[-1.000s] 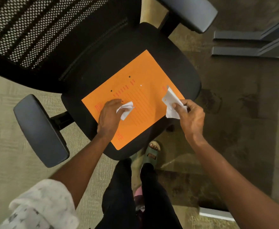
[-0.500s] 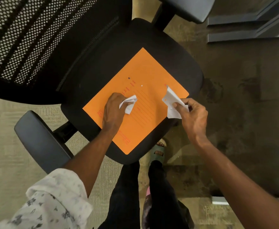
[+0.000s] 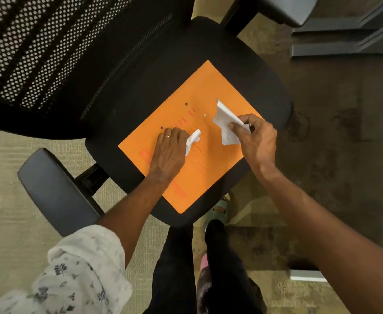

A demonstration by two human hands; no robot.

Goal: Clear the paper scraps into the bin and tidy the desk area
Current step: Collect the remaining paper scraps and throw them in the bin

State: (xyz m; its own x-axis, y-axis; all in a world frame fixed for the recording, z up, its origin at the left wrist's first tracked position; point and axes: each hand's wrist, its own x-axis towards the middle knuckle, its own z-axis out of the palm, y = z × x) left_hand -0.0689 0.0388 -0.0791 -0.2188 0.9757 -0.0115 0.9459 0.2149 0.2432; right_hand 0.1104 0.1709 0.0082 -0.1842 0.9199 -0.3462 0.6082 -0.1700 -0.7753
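An orange sheet (image 3: 199,94) with red print lies on the black seat of an office chair (image 3: 145,71). My left hand (image 3: 170,150) rests on the sheet, fingers closed around a small crumpled white paper scrap (image 3: 193,139). My right hand (image 3: 257,138) hovers over the sheet's right side and pinches a larger white paper scrap (image 3: 225,121) between thumb and fingers. Two tiny dark dots (image 3: 186,104) and a small white speck (image 3: 204,115) sit on the orange sheet between and above my hands. No bin is in view.
The chair's mesh back (image 3: 38,46) fills the upper left; one armrest (image 3: 57,191) juts out at lower left, another (image 3: 285,10) at the top. My legs and a sandalled foot (image 3: 220,207) stand by the seat's front edge on carpet. Grey furniture bases (image 3: 335,44) lie at upper right.
My right hand has moved up and inward over the orange sheet with its scrap. The left hand keeps its grip on the crumpled scrap and has shifted slightly.
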